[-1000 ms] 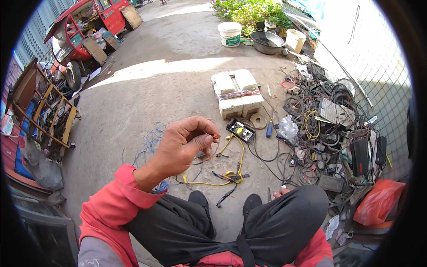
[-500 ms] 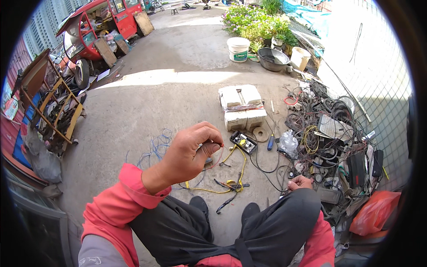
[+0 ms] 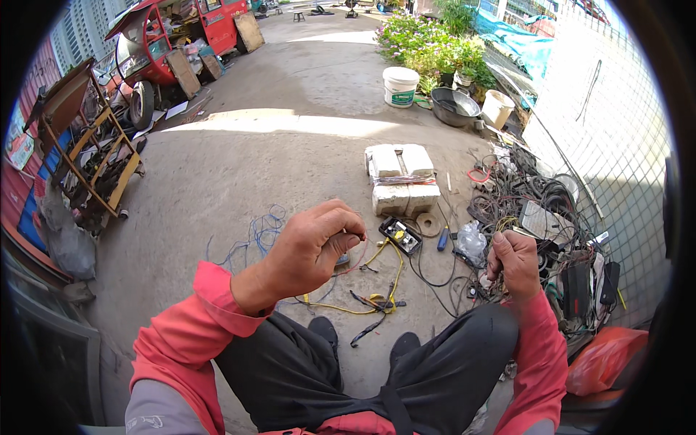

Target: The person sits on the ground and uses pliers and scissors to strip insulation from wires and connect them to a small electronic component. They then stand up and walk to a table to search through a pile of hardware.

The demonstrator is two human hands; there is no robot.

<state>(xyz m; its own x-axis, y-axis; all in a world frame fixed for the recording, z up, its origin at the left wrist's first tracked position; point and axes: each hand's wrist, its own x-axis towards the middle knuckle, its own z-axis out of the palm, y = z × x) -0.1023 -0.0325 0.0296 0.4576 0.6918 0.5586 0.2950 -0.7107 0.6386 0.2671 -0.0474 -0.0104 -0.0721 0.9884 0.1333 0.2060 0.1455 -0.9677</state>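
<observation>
My left hand (image 3: 312, 243) is held up in front of me, thumb and forefinger pinched on a thin red wire (image 3: 362, 261) that trails down past the fingertips. To the right, my right hand (image 3: 516, 262) is raised above my knee with its fingers curled together; what they hold, if anything, cannot be made out. Beyond and between the hands, a black open-topped box (image 3: 400, 235) with parts inside lies on the ground. A yellow wire (image 3: 398, 274) loops nearby, with black-handled tools (image 3: 370, 330) beside it. Loose blue wire (image 3: 264, 230) lies left of my left hand.
Pale blocks (image 3: 403, 199) bound together stand ahead, near a tape roll (image 3: 428, 224) and a blue-handled screwdriver (image 3: 442, 239). A tangled cable heap (image 3: 522, 181) fills the right, by a red plastic bag (image 3: 605, 359). A wooden frame (image 3: 109, 163) stands left.
My right hand has risen from beside my right knee to above it, fingers still closed. The left hand keeps its pinch almost in place. The view has shifted slightly.
</observation>
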